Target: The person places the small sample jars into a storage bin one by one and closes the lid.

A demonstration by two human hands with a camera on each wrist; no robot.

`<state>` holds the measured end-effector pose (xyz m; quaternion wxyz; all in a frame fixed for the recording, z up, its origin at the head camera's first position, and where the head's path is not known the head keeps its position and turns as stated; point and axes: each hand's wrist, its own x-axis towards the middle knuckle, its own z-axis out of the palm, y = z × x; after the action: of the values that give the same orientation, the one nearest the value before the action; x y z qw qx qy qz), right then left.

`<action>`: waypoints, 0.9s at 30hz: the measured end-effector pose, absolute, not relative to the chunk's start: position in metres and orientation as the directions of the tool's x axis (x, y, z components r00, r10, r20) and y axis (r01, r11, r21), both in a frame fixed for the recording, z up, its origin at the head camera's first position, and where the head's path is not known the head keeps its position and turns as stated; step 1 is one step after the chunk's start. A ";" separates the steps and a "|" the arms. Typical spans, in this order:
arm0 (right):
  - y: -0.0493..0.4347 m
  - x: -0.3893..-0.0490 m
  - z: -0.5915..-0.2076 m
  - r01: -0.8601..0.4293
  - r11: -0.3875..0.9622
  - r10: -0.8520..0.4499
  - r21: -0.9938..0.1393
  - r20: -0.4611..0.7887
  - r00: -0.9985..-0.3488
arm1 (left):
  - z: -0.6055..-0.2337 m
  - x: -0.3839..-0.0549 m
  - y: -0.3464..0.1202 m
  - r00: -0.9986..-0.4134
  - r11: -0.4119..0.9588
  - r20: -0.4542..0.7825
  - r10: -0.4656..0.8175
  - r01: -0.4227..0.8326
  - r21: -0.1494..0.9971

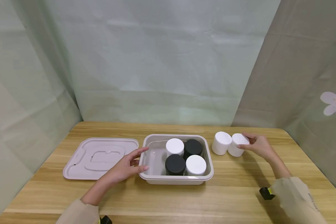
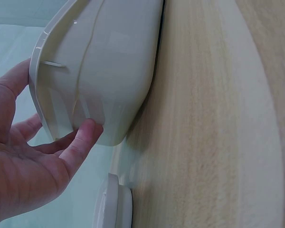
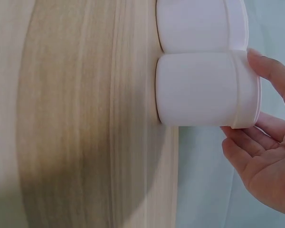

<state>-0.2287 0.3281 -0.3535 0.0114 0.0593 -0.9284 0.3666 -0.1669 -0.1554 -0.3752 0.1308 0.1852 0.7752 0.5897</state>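
On the worktop [image 1: 168, 202], at the left, we saw the pale rectangular lid [image 1: 81, 171] lying flat, its long axis running left to right. Beside it, our left hand [image 1: 124, 166] had thumb and fingers parted, gripping the left end of the open plastic box [image 1: 175, 178]; a fingertip pressed its outer wall. The box's long axis also ran left to right. Inside, toward its right, we had four upright jars: a white-topped jar [image 1: 175, 145] behind a black jar [image 1: 175, 165], then another black-topped jar [image 1: 193, 147] behind another white-topped jar [image 1: 196, 165]. Right of the box, a white jar [image 1: 221, 144] stood upright. Just beside it, the rightmost white jar [image 1: 235, 150] stood on its base, long axis vertical, cap upward. Our right hand [image 1: 259, 147] pinched that cap between thumb and fingers, parted about the jar's width.
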 end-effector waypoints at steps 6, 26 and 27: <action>0.329 -0.228 -0.353 -0.108 0.725 -0.089 -0.680 0.062 -0.994 | -0.376 -0.167 -0.155 -0.897 0.233 0.018 0.441 0.133 0.963; 0.304 -0.196 -0.284 -0.222 0.680 -0.110 -0.698 0.202 -0.973 | -0.373 -0.165 -0.155 -0.902 0.248 0.018 0.432 0.138 0.959; 0.299 -0.195 -0.281 -0.234 0.671 -0.122 -0.704 0.207 -0.971 | -0.373 -0.165 -0.156 -0.901 0.247 0.021 0.433 0.141 0.959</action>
<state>-0.1945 0.2990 -0.2810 0.0710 0.0978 -0.9112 0.3939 -0.1654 -0.1555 -0.3728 0.1248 0.1839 0.7798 0.5852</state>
